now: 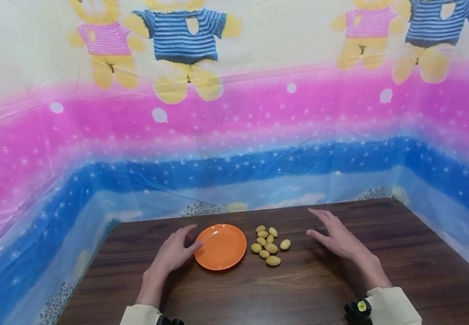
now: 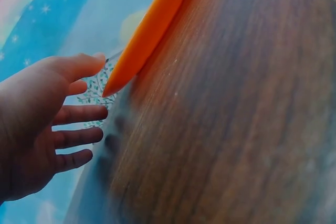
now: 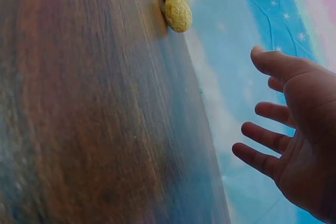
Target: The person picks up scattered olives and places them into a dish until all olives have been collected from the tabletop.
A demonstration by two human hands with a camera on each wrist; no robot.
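Note:
An orange plate lies on the brown wooden table, its bare inside facing up. At the plate's left rim is my left hand, fingers spread and thumb tip close to the edge; whether it touches I cannot tell. In the left wrist view this hand holds nothing. Several small yellow oval pieces, potato-like with a rough skin, lie in a loose cluster right of the plate. Farther right, my right hand hovers apart from them with fingers extended. The right wrist view shows that hand with nothing in its grasp.
The dark wood-grain table ends at a back edge just beyond the plate. Behind and beside it hangs a printed cloth with bears, snowflakes and pink and blue bands. A dark wrist device sits by the right sleeve.

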